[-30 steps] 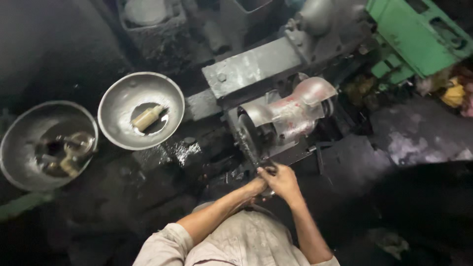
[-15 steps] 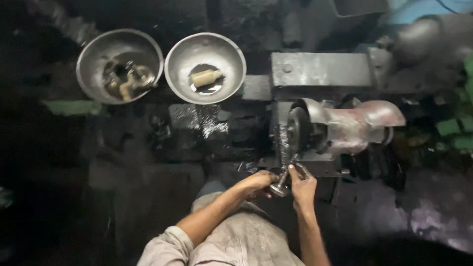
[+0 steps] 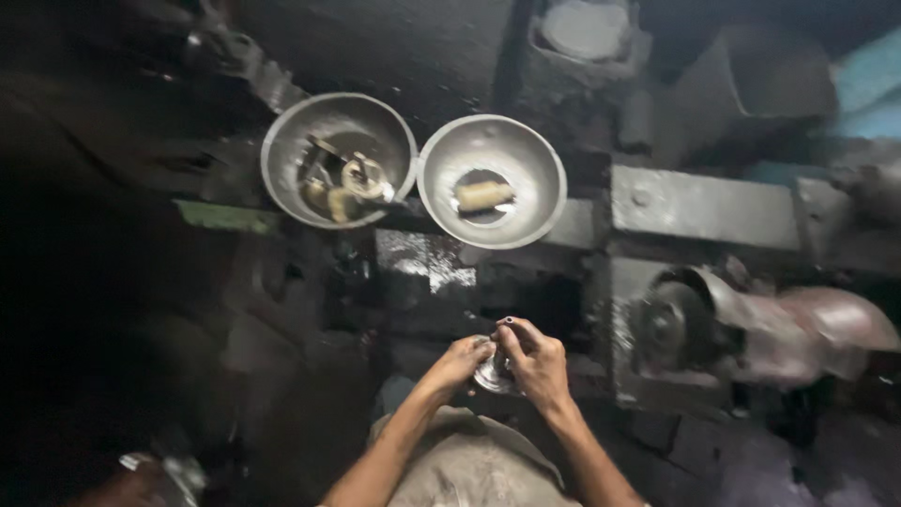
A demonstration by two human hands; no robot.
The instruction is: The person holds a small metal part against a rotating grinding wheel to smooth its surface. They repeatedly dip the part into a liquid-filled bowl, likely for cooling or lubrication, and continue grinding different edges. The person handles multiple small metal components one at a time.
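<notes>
From the head view, your hands have come away from the grinding wheel [image 3: 668, 324] and now meet in front of your chest. Your left hand [image 3: 462, 361] and right hand [image 3: 537, 361] both close their fingers on a small shiny metal piece [image 3: 492, 374]. Two dull, round steel bowls [image 3: 492, 180] sit beyond, holding scraps.

No packages, labels, signs or screens are visible.
</notes>
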